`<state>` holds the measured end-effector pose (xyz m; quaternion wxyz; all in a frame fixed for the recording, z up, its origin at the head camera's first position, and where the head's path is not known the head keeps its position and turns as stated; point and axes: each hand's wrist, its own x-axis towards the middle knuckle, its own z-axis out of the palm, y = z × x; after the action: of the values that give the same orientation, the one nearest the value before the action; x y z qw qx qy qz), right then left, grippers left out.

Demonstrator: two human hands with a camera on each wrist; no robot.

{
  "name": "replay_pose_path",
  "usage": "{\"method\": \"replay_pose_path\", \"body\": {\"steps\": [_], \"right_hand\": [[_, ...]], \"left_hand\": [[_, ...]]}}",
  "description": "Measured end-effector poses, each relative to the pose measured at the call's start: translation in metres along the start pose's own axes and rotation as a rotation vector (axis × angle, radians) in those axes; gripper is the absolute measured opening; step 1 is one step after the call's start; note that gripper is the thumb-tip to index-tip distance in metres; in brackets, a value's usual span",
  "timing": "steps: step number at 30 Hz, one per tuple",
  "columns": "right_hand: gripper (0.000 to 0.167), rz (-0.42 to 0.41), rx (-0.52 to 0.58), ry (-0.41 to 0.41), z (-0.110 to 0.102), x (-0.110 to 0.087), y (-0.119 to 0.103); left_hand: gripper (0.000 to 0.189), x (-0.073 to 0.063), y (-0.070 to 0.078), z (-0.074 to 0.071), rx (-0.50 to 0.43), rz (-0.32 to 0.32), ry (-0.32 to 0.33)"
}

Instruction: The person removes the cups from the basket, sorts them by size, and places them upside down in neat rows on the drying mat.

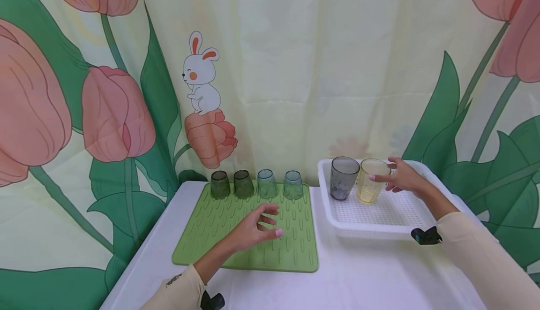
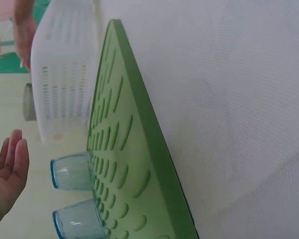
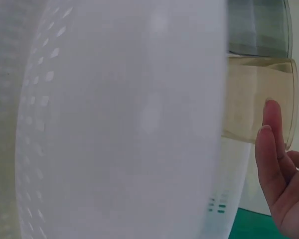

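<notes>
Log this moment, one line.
right hand: at yellow glass in white basket; left hand: empty, over green drying mat; on mat: four glasses

Cream tulip-print curtain point(image 1: 278, 66) behind white-clothed table point(image 1: 337, 272).

Translucent yellow glass point(image 1: 367, 190), upright in basket point(image 1: 375, 231)

Observed behind the bench point(image 1: 358, 272): pale cream curtain point(image 1: 270, 42), hanging in soft vertical folds, creased faintly across the middle. Noted large printed pink tulips point(image 1: 114, 117) at both sides, dark-outlined, among broad green leaves point(image 1: 438, 103). Logged left of centre: printed white rabbit point(image 1: 203, 85) with orange inner ears and cheek, facing left, perched on an orange carrot point(image 1: 202, 134). Recorded faint pinkish flower point(image 1: 349, 147) low on the right. Found bench covered in white cloth point(image 2: 229, 99), finely textured in left wrist view, with crease toward lower right.
</notes>
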<state>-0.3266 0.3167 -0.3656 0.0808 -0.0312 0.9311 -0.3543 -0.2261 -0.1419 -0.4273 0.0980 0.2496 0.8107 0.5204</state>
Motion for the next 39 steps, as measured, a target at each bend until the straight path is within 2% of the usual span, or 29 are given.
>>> {"method": "replay_pose_path", "body": {"steps": [5,17,23,30,39], "right_hand": [[0.114,0.015,0.012,-0.025,0.003,0.002,0.003],[0.111,0.037,-0.011,0.03,0.004,0.0,0.01],[0.108,0.009,-0.02,0.066,0.012,-0.009,0.017],[0.108,-0.028,0.039,0.095,0.016,-0.022,0.018],[0.102,-0.103,0.079,0.167,0.017,-0.045,-0.003]], "left_hand": [[0.061,0.001,-0.002,0.002,0.004,0.004,-0.008],[0.059,0.006,0.002,0.006,0.004,0.011,-0.033],[0.059,0.009,0.006,0.011,0.007,0.01,-0.047],[0.059,0.014,0.012,0.018,-0.004,0.011,-0.06],[0.064,0.021,0.016,0.021,0.016,0.081,-0.047]]}}
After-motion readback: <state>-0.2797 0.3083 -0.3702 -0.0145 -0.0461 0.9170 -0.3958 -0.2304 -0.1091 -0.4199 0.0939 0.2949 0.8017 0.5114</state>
